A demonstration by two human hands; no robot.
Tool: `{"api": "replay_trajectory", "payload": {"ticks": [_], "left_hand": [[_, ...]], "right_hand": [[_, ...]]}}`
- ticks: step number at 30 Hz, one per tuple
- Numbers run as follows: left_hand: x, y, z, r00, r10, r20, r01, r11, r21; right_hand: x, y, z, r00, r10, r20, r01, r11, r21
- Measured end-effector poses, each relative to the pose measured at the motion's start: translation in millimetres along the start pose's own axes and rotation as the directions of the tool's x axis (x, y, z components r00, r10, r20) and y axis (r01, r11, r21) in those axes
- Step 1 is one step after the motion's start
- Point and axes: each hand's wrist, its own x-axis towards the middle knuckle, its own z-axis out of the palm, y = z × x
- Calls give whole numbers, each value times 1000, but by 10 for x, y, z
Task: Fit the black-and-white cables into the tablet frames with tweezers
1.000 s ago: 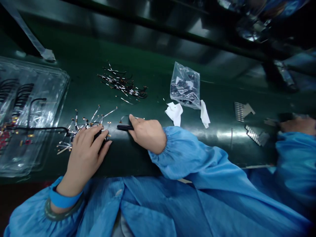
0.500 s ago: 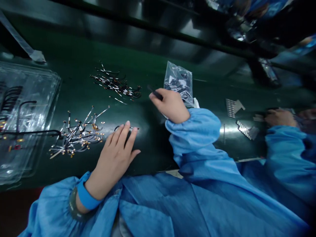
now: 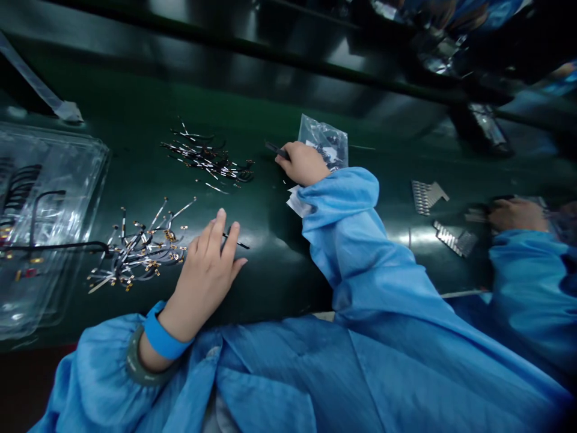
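Note:
My left hand [image 3: 205, 273] lies on the green table with its fingers spread, over part of a thin dark strip [image 3: 237, 242]. Left of it is a tangled pile of flat flex cables [image 3: 139, 249] with gold ends. My right hand [image 3: 306, 162] is closed round dark tweezers [image 3: 276, 149], whose tips point left. A clear bag of small dark parts [image 3: 331, 141] lies behind that hand, partly covered by it. Another pile of black and silver cables [image 3: 207, 157] sits left of the tweezers. White paper pieces [image 3: 297, 201] show beside my right cuff.
Stacked clear trays [image 3: 58, 210] with dark cables stand at the left. To the right lie two groups of small metal pieces [image 3: 428, 197] and, farther on, another person's hand [image 3: 518, 215]. A shelf edge [image 3: 225, 42] runs along the back.
My right hand has moved up and slightly left with the tweezers, uncovering white paper pieces below it. My left hand has shifted a little left, and more of the thin strip shows.

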Motion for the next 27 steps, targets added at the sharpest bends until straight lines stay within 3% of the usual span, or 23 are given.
{"api": "replay_trajectory", "payload": {"ticks": [3,6,10,13,16,20,23,27], "left_hand": [[14,-28,63,1000,5,-6,-5,998,-56],[-13,-82,86,994,103,-25,-106,984,-145],[-82,-189,5,969,246,-23,-240,916,-321],[-120,-255,-72,960,274,-55,-273,874,-401],[-142,-255,-94,977,186,-105,-209,934,-291],[-183,-209,-56,981,192,-25,-194,964,-182],[-236,-240,-63,971,238,2,-229,935,-273],[-302,-329,-145,965,256,-56,-254,865,-432]], "right_hand": [[-100,-52,-60,999,-22,29,22,1000,-2],[-336,-165,-90,989,-144,15,143,988,58],[-733,-399,-14,919,-393,34,377,900,219],[-920,-522,96,870,-483,100,438,850,292],[-944,-516,181,871,-488,61,438,825,356],[-861,-386,210,884,-459,-94,450,775,444],[-843,-334,210,864,-492,-108,481,741,468],[-887,-388,226,829,-558,-31,511,733,449]]}}
